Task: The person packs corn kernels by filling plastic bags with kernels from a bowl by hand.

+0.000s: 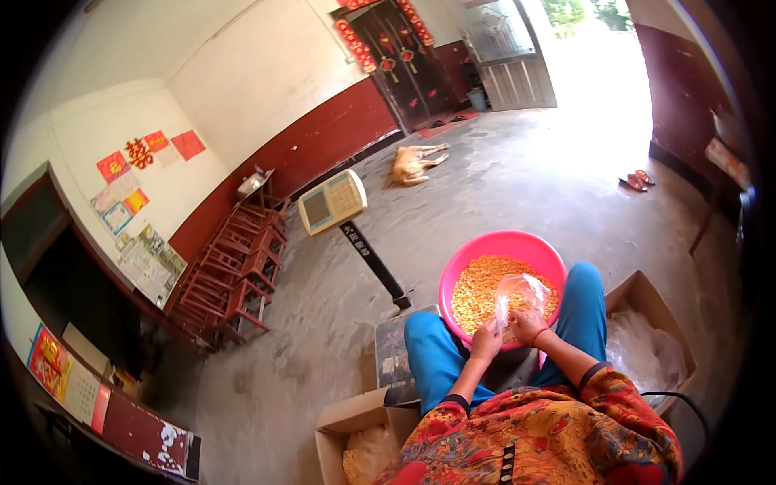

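A round pink basin [548, 252] stands between my knees, holding loose yellow-orange kernels [478, 293]. Over the near side of the basin, both hands are at a clear plastic bag [521, 288]. My left hand [487, 339] has its fingers closed on the bag's left edge. My right hand [529, 323], with a red band at the wrist, is closed on the bag close beside the left one. The bag's upper part spreads above the kernels; whether anything is inside it cannot be made out.
A scale display [332, 201] on a black post rises front left from its platform [394, 356]. Open cardboard boxes stand at left [327, 444] and right [683, 343], holding plastic bags. A dog [411, 165] lies on the floor. Red stools [242, 271] line the left wall.
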`<state>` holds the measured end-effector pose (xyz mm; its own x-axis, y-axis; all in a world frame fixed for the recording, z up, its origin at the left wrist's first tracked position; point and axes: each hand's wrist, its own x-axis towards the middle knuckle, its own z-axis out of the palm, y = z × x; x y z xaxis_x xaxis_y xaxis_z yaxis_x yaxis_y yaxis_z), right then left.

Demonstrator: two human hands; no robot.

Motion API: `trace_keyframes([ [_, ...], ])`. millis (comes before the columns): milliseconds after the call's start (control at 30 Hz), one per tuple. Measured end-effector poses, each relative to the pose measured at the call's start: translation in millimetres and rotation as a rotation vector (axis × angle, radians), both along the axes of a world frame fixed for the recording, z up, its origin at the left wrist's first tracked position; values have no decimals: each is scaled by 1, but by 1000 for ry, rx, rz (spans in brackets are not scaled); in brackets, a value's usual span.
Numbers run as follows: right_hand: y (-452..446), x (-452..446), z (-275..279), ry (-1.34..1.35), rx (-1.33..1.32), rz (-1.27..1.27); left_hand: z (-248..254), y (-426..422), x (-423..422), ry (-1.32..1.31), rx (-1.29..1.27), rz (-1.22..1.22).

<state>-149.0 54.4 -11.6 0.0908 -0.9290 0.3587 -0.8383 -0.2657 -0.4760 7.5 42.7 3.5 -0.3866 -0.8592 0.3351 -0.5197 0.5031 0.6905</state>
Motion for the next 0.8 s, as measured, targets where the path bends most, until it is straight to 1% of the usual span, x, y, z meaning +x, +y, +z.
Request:
trace_keyframes([
  [33, 1, 0, 1, -1, 10, -11, -1, 0, 0, 7, 2, 17],
  [100, 1, -1, 2, 13, 18, 1, -3, 0, 0, 89, -126, -21],
  [167, -1, 0, 2, 24, 26, -7, -3, 0, 2, 85, -132, -28],
  [233, -3, 1, -1, 15, 26, 1, -1, 0, 3, 69, -57, -48],
  [300, -3, 0, -2, 3, 12, -9, -2, 0, 3, 65, -82, -40],
  [367, -3, -1, -4, 4, 1, -1, -6, -1, 2, 107, -179, -55],
  [433, -2, 0, -4, -23, -3, -1, -5, 0, 3, 104, -183, -37],
  [500, 0, 1, 1, -14, 29, -7, -6, 0, 3, 52, -118, -38],
  [567, -1, 0, 2, -2, 57, -12, -8, 0, 3, 66, -152, -31],
  [633, -3, -1, -1, -26, 2, 25, -3, 1, 2, 77, -184, -20],
  [733, -2, 0, 0, -13, -7, -11, -3, 4, 3, 48, -110, -18],
  [800, -2, -1, -1, -26, -20, -6, -5, 2, 2, 81, -178, -13],
])
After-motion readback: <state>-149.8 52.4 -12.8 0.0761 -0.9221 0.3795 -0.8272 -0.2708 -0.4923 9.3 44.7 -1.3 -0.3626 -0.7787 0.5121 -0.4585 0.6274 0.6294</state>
